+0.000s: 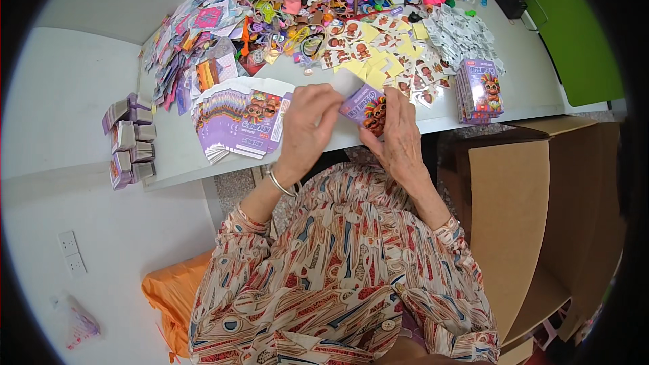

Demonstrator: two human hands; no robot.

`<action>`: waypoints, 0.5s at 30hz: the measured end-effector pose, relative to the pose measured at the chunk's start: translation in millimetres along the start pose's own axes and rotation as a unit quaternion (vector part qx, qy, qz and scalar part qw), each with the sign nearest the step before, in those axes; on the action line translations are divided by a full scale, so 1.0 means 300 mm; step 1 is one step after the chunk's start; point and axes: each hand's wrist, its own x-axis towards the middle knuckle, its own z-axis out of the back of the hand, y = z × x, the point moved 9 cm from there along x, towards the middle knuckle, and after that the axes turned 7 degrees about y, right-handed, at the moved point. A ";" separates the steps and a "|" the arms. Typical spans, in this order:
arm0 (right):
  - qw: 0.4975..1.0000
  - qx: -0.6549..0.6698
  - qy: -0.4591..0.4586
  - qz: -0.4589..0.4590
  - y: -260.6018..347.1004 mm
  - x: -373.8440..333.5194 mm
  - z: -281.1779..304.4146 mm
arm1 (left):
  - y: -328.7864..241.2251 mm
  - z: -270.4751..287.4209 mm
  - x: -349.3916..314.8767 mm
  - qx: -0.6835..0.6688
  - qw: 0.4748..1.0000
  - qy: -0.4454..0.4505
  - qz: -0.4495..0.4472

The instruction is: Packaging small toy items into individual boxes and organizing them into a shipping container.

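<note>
My right hand (pixel 399 138) grips a small purple carton (pixel 368 109) with a colourful cartoon figure on it, just over the table's front edge. Fingers of my left hand (pixel 307 128) are closed at its other end, beside a raised pale flap (pixel 346 81). What lies between those fingertips is partly hidden. To the left, a fanned stack of flat purple cartons (pixel 240 122) rests on the table near my left wrist. Finished-looking upright purple cartons (pixel 481 91) stand together at the right.
Small colourful toys (pixel 304 0) heap up at the back. Glossy printed packets (pixel 196 34), sticker sheets (pixel 365 47) and small white packets (pixel 463 37) spread around them. Card bundles (pixel 128 138) sit at the table's left edge. A large open cardboard box (pixel 507 216) stands right of me.
</note>
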 end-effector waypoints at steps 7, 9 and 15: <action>0.995 -0.029 0.014 -0.094 -0.077 -0.020 0.060 | 0.100 0.065 0.086 0.079 0.996 -0.035 -0.024; 0.994 -0.030 0.014 -0.106 -0.073 -0.017 0.082 | 0.160 0.031 0.139 0.131 0.990 -0.006 -0.043; 0.992 -0.012 0.021 -0.125 -0.097 -0.022 0.088 | 0.151 -0.135 0.198 0.368 0.914 0.053 -0.163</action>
